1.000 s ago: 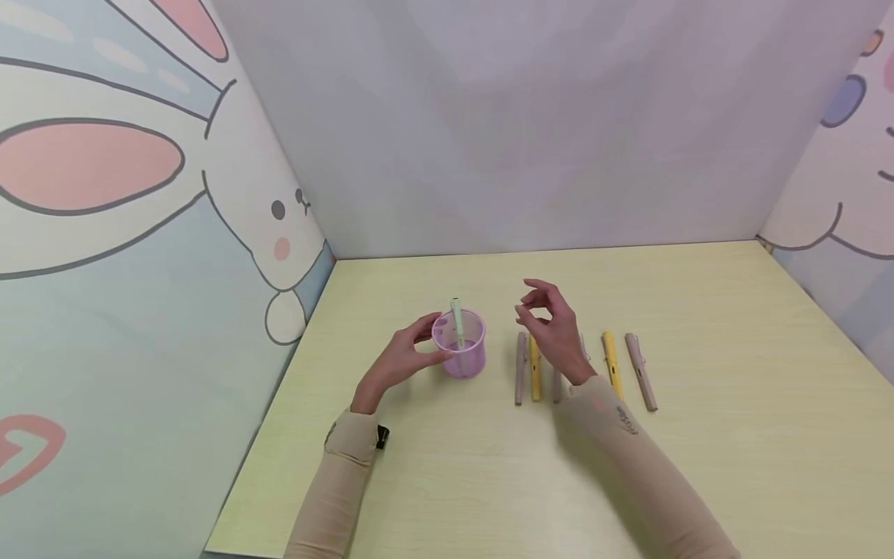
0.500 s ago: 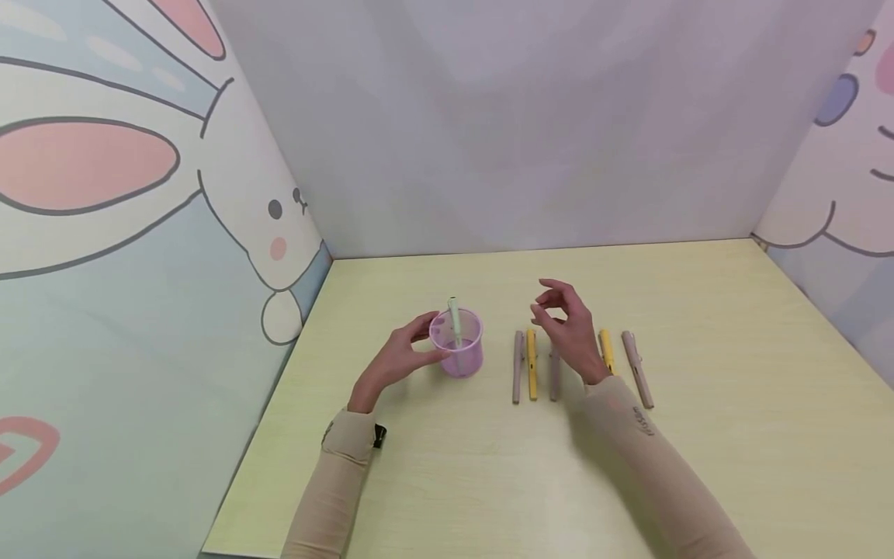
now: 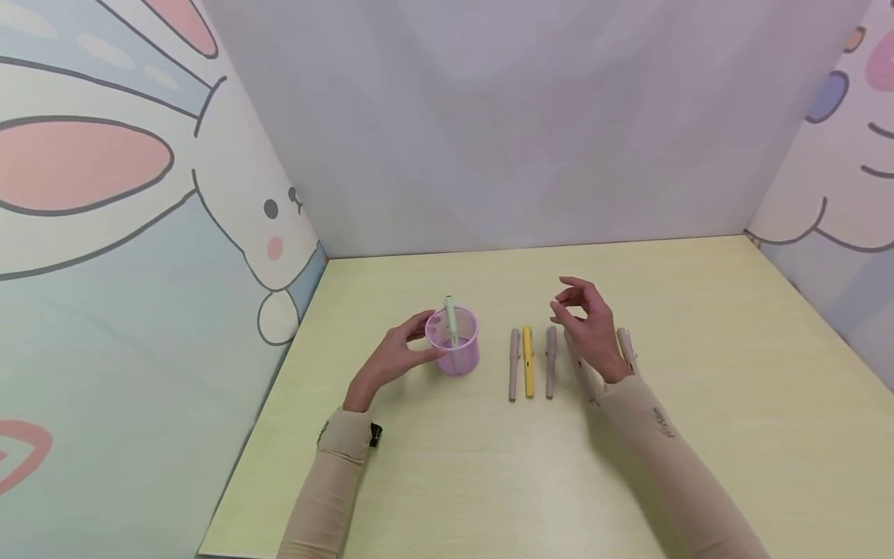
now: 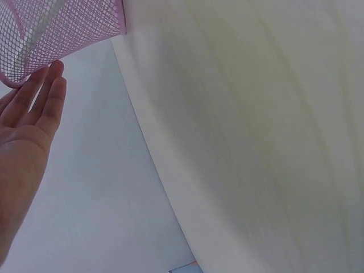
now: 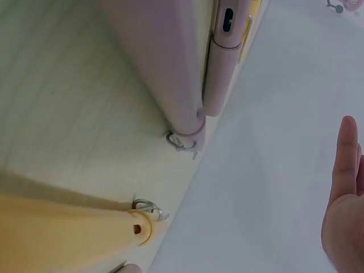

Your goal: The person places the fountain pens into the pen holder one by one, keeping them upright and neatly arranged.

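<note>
In the head view, my left hand (image 3: 396, 355) holds a pink mesh pen cup (image 3: 457, 359), thumb at the near side and fingers at the far side. A pale green pen (image 3: 451, 320) leans upright inside it. Over the row of pens hovers my right hand (image 3: 590, 330), fingers bent, thumb near the index finger, nothing visible between them. From the left lie a mauve pen (image 3: 513, 365), a yellow pen (image 3: 528, 361) and more mauve pens (image 3: 551, 362). In the right wrist view another yellow pen (image 5: 74, 236) shows; the hand hides it in the head view.
The pens lie on a pale wooden table (image 3: 454, 481), right of the cup. A grey-white wall (image 3: 531, 140) closes the back. Panels with a cartoon rabbit (image 3: 265, 241) and other drawings stand at the sides. A small black object (image 3: 375, 435) sits by my left sleeve.
My right hand has moved to the right along the pens, uncovering the third from the left and covering the right-hand yellow pen. My left hand stays at the cup; the view shifts slightly.
</note>
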`<state>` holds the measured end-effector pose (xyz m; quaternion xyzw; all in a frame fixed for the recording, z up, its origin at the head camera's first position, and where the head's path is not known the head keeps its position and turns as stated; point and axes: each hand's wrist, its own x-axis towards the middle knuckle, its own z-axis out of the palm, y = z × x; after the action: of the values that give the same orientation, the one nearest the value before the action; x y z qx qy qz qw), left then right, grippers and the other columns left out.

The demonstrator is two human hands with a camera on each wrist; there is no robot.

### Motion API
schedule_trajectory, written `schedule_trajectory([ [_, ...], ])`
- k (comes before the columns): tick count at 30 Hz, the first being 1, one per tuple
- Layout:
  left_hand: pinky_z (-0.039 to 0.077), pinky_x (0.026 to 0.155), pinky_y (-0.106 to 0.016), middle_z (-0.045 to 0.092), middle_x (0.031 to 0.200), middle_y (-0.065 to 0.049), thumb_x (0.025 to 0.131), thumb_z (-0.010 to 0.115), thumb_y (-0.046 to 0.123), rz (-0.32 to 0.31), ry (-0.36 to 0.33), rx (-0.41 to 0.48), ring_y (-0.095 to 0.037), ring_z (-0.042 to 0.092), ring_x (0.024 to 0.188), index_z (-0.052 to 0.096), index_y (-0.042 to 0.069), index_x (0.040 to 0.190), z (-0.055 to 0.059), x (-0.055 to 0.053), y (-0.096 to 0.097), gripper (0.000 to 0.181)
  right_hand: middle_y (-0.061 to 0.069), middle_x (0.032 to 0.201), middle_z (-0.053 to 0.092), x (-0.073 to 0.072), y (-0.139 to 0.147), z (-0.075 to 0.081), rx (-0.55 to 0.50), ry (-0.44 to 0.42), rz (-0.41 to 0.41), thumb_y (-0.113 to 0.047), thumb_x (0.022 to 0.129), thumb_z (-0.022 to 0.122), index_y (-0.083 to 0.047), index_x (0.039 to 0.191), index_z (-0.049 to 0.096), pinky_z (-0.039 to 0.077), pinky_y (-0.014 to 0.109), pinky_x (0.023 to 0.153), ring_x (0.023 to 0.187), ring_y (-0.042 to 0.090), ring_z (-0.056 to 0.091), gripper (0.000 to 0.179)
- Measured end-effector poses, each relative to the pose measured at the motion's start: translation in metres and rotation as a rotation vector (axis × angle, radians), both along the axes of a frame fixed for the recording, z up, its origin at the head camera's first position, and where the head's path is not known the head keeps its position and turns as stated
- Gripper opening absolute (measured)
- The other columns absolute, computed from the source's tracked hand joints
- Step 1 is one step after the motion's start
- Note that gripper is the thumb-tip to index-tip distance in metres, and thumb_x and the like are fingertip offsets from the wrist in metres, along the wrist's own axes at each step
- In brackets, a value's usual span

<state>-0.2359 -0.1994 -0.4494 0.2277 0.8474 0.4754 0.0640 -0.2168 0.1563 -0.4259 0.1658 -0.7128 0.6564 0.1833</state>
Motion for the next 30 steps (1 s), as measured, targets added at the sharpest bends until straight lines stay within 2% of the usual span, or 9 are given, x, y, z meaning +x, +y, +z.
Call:
schedule_trajectory([
  [6, 0.042, 0.112, -0.054, 0.056, 0.148, -0.012, 0.092, 0.080, 0.032, -0.003, -0.005, -0.005, -0.035, 0.054, 0.133, 0.044, 0.011, 0.157, 0.000, 0.000, 0.000, 0.076, 0.039, 0.107, 0.053, 0.002, 0.009, -0.002, -0.004, -0.009, -0.027, 0.018, 0.095, 0.058, 0.018, 0.136, 0.048, 0.062, 0.030, 0.074, 0.091, 0.018, 0.061, 0.043],
  [10, 0.043, 0.112, -0.054, 0.056, 0.148, -0.011, 0.092, 0.080, 0.033, -0.002, -0.005, -0.017, -0.035, 0.054, 0.133, 0.043, 0.011, 0.157, 0.000, 0.000, -0.001, 0.077, 0.038, 0.108, 0.053, -0.004, 0.018, -0.015, -0.010, -0.006, -0.029, 0.019, 0.095, 0.058, 0.018, 0.138, 0.047, 0.062, 0.030, 0.073, 0.091, 0.015, 0.060, 0.044],
  [14, 0.043, 0.112, -0.053, 0.056, 0.148, -0.011, 0.093, 0.079, 0.034, -0.002, 0.002, -0.024, -0.034, 0.054, 0.133, 0.043, 0.011, 0.157, 0.001, 0.000, -0.002, 0.077, 0.030, 0.107, 0.055, -0.009, 0.028, -0.024, -0.014, -0.005, -0.047, 0.015, 0.097, 0.059, 0.014, 0.139, 0.049, 0.062, 0.026, 0.071, 0.091, 0.013, 0.060, 0.043],
  [20, 0.044, 0.111, -0.053, 0.055, 0.149, -0.010, 0.093, 0.079, 0.034, -0.001, 0.003, -0.029, -0.034, 0.055, 0.132, 0.044, 0.011, 0.157, 0.002, 0.000, -0.001, 0.076, 0.017, 0.105, 0.057, -0.008, 0.041, -0.025, -0.031, -0.021, -0.050, 0.009, 0.099, 0.062, 0.008, 0.138, 0.053, 0.062, 0.027, 0.072, 0.091, 0.014, 0.061, 0.040],
  [30, 0.043, 0.112, -0.054, 0.056, 0.149, -0.012, 0.093, 0.080, 0.031, 0.003, -0.006, -0.030, -0.034, 0.054, 0.133, 0.043, 0.012, 0.157, 0.001, -0.001, -0.001, 0.076, 0.013, 0.108, 0.057, 0.000, 0.060, -0.024, 0.029, -0.104, -0.061, 0.003, 0.101, 0.063, 0.001, 0.142, 0.052, 0.062, 0.027, 0.074, 0.094, 0.015, 0.061, 0.043],
])
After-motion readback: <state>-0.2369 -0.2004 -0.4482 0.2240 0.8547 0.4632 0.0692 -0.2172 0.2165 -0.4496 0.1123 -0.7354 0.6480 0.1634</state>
